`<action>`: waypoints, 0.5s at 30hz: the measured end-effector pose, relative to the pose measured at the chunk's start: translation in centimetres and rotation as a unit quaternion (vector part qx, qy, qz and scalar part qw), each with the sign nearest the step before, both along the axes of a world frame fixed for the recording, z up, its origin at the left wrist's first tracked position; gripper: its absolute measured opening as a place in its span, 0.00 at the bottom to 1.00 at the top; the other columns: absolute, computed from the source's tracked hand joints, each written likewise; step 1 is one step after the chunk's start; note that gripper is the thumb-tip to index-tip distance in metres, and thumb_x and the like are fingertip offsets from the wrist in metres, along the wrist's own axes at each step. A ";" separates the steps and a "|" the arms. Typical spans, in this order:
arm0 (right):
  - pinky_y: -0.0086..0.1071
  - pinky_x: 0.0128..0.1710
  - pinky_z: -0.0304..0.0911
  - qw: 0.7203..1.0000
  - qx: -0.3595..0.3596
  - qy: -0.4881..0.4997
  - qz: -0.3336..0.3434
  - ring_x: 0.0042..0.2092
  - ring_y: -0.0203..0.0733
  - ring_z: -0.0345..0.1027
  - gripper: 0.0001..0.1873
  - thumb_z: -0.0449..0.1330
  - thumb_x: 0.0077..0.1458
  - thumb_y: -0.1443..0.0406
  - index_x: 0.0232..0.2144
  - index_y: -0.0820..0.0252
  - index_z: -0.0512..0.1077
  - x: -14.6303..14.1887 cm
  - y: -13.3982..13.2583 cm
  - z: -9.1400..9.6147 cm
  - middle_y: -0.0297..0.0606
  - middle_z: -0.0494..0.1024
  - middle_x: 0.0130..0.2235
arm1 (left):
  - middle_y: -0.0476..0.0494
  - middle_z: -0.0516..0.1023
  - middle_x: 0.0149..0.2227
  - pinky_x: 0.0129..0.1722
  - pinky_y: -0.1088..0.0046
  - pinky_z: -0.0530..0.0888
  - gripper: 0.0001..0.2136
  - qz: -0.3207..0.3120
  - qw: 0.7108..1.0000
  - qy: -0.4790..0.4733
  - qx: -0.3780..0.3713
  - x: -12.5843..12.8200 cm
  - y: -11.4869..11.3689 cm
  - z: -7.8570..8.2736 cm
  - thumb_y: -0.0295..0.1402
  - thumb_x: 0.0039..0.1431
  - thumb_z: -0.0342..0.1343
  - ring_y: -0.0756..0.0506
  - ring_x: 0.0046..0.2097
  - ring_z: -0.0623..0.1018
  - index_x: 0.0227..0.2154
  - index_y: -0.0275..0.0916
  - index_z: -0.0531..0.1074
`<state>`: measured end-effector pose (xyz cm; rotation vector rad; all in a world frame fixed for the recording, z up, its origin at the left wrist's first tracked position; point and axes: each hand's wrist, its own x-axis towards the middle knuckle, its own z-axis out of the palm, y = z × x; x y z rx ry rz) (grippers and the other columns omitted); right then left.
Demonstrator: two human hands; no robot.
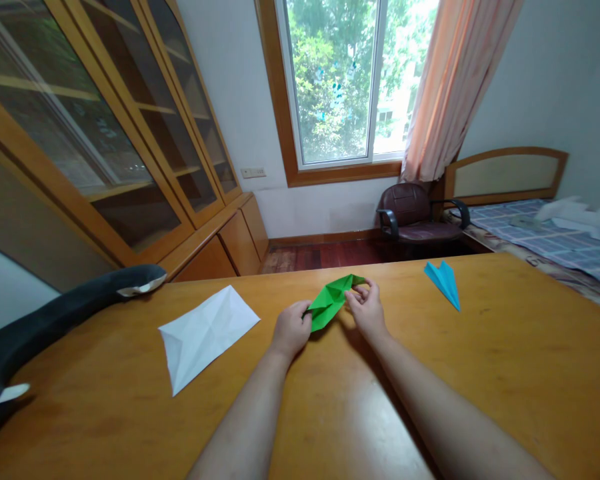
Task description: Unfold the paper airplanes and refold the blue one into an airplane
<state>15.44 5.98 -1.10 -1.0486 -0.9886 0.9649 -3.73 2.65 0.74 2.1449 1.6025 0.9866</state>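
A creased sheet of green paper [331,297], partly folded, is held between my two hands just over the wooden table [325,413]. My left hand [293,329] is closed on its lower left end, the thumb lying along the edge. At the upper right, the fingers of my right hand [368,308] pinch its other end. The paper runs slanted, rising toward the right, with several fold lines showing. Some of the fingers behind it are hidden.
A creased white sheet [210,337] lies on the table at left. To the right rests a folded blue paper plane [445,283]. A dark curved object with white parts [75,303] lies along the left edge. Beyond the table stand a chair [413,213] and a bed [545,223].
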 end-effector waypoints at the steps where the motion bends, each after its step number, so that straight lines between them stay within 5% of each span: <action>1: 0.35 0.39 0.70 1.000 -0.006 0.012 -0.013 0.39 0.40 0.73 0.40 0.66 0.41 0.57 0.55 0.56 0.55 0.3 0.2 0.1 0.41 0.72 0.45 | 0.44 0.81 0.40 0.43 0.71 0.71 0.14 -0.013 1.000 0.004 0.001 0.1 -0.1 0.0 0.25 0.56 0.48 0.45 0.42 0.78 0.39 0.40 0.77; 3: 0.33 0.34 0.71 1.000 -0.020 0.014 -0.020 0.36 0.39 0.72 0.42 0.67 0.38 0.58 0.56 0.55 0.57 0.9 0.4 0.4 0.39 0.71 0.45 | 0.44 0.81 0.40 0.44 0.71 0.71 0.15 -0.031 0.999 0.017 0.002 0.2 -0.3 0.2 0.24 0.55 0.48 0.45 0.42 0.77 0.40 0.41 0.76; 9: 0.30 0.26 0.67 0.998 -0.070 0.000 -0.005 0.30 0.38 0.69 0.20 0.63 0.41 0.54 0.35 0.58 0.67 1.9 0.7 0.6 0.35 0.73 0.34 | 0.44 0.80 0.36 0.41 0.71 0.71 0.14 -0.063 0.993 0.102 0.016 0.7 -1.0 1.1 0.24 0.54 0.48 0.44 0.39 0.77 0.37 0.42 0.77; 15: 0.30 0.28 0.67 0.991 -0.096 -0.050 -0.079 0.30 0.39 0.68 0.20 0.67 0.38 0.54 0.30 0.56 0.65 2.3 1.2 0.5 0.31 0.71 0.27 | 0.44 0.80 0.37 0.44 0.69 0.70 0.16 -0.083 0.987 0.137 0.024 0.9 -1.2 1.4 0.22 0.50 0.49 0.44 0.41 0.77 0.38 0.43 0.77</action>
